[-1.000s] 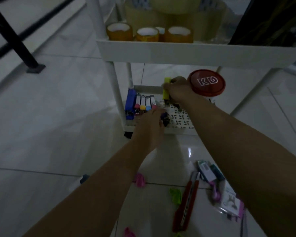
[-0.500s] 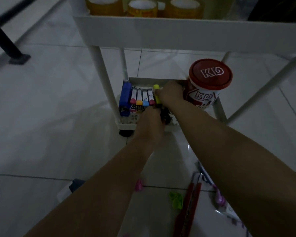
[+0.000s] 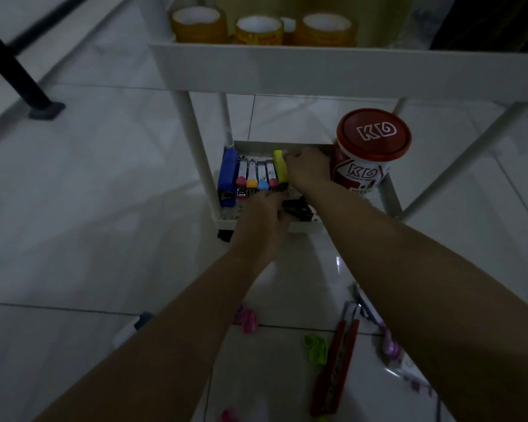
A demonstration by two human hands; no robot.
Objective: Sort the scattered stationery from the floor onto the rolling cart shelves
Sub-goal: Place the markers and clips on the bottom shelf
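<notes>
Dimly lit, the view looks down past two bare forearms to a white cart [image 3: 287, 74] on a pale tiled floor [image 3: 104, 178]. Both hands reach into the bottom shelf [image 3: 302, 227]. The right hand [image 3: 308, 172] has its fingers curled around the far end of a yellow stapler [image 3: 280, 169], which lies in a row of staplers just beside it: a larger blue stapler [image 3: 228, 181] at the far left, then four small metal ones [image 3: 256, 178] with pink, yellow, blue and pink tips. The left hand [image 3: 262, 217] rests at the near edge of that row with fingers bent; a black clip-like object [image 3: 297, 210] lies against it, but whether the hand actually grips it cannot be told. A red-lidded jar [image 3: 369, 150] marked "KD" stands upright on the right side of the same shelf, touching the right wrist. On the shelf above, several brown tape rolls [image 3: 256, 30] stand side by side. More stationery lies on the floor near the person: a red box cutter [image 3: 336, 370], a pink clip [image 3: 249, 319], a green clip [image 3: 316, 348], and some packets [image 3: 409, 370] mostly hidden by the right forearm. A black furniture leg [image 3: 19, 77] stands at the upper left.
</notes>
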